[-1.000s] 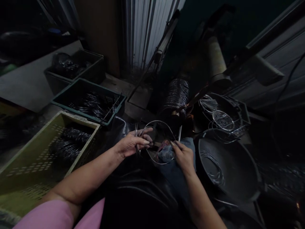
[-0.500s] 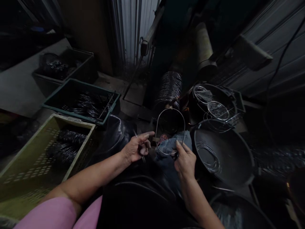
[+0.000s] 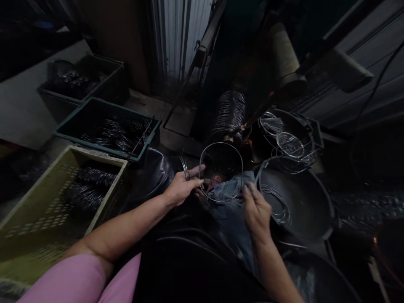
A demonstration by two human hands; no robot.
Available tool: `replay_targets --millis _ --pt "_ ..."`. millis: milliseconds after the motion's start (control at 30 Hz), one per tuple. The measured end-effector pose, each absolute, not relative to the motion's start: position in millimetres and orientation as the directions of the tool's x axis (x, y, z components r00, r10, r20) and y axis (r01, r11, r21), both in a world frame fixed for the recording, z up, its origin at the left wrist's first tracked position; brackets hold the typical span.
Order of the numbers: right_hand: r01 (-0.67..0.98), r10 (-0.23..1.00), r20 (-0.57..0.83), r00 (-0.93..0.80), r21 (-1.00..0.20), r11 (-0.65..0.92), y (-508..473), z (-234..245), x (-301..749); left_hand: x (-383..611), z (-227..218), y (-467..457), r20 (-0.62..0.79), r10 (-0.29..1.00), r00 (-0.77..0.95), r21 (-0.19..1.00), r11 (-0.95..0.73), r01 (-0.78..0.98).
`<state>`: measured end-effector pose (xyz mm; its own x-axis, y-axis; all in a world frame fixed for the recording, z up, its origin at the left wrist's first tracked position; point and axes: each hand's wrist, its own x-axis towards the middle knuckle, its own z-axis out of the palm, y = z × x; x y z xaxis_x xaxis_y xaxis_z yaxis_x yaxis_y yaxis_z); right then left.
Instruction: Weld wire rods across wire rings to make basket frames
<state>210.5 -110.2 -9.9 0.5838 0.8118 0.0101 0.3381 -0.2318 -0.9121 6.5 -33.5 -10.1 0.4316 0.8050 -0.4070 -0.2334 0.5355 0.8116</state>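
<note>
A large thin wire ring (image 3: 221, 143) stands upright in front of me, between my hands. My left hand (image 3: 181, 187) pinches its left side between thumb and fingers. Several more wire pieces (image 3: 184, 167) lie across the fingers of that same hand; whether they are full rings is hidden. At the ring's lower right edge, my right hand (image 3: 258, 210) has its fingers closed on the wire, with the fingertips partly in shadow. Below the ring lies a blue denim cloth (image 3: 232, 187), over my lap or leg.
On the left stand a yellow crate (image 3: 34, 198) and a green crate (image 3: 74, 141), both with dark wire pieces inside. A coil of wire (image 3: 229, 111) sits ahead, near a metal bar. To the right, a wide dark pan (image 3: 309, 206) holds looped wire (image 3: 277, 206).
My left hand has closed on the ring's left side, where its fingers were apart from it. My right hand has shifted right, from the ring's bottom to its right edge.
</note>
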Motion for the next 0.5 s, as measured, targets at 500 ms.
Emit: replay_targets --millis 500 --pt "0.862 0.947 0.122 -0.297 -0.393 0.321 -97.5 38.1 163.2 9.4 9.5 -22.6 -0.387 0.807 0.446 0.800 0.535 -0.273"
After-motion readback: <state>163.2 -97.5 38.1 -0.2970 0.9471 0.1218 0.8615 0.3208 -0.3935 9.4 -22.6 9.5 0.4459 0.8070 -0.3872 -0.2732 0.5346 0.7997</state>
